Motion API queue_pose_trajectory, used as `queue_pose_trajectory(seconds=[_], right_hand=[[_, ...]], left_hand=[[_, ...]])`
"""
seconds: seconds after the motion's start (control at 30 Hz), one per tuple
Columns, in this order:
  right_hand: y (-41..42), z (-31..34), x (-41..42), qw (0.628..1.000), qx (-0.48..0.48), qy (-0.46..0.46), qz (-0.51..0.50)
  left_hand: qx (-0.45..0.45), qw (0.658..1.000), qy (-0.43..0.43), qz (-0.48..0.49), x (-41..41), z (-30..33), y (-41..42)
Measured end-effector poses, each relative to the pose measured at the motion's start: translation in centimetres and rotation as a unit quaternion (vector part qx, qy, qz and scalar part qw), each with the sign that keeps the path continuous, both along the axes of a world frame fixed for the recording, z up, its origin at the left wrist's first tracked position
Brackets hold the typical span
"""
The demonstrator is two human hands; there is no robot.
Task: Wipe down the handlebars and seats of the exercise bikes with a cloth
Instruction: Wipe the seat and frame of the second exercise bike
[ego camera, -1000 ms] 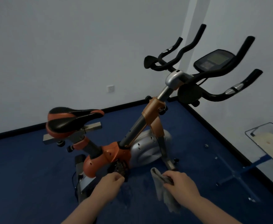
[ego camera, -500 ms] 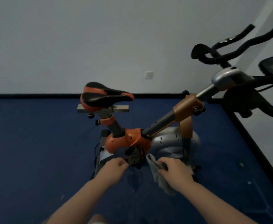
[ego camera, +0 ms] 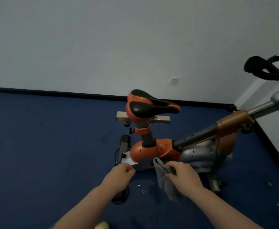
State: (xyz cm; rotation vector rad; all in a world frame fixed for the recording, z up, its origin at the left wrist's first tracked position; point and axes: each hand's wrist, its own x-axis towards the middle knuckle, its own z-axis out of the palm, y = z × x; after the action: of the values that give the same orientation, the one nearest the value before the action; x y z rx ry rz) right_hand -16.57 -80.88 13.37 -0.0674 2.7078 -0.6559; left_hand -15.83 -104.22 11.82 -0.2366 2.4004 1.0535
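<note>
The grey cloth hangs from the right hand, whose grip is closed around its upper part, low in front of the exercise bike. The left hand is beside it, fingers curled into an empty fist, apart from the cloth. Above them the black and orange seat stands on its post, untouched. The black handlebars reach out at the right edge. The bike rests on a blue floor by a pale wall.
</note>
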Motion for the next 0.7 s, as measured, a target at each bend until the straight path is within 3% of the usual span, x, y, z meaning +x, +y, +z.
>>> queue_pose_trajectory(seconds=[0.27, 0.7], right_hand=[[-7.5, 1.3, -1.6, 0.994, -0.033, 0.020, -0.102], [-6.5, 2.1, -4.6, 0.975, -0.052, 0.052, -0.211]], left_hand=[[-0.034, 0.997, -0.009, -0.063, -3.8, -0.3, -9.1], [-0.034, 0.979, 0.011, -0.201, -11.4, 1.2, -5.0]])
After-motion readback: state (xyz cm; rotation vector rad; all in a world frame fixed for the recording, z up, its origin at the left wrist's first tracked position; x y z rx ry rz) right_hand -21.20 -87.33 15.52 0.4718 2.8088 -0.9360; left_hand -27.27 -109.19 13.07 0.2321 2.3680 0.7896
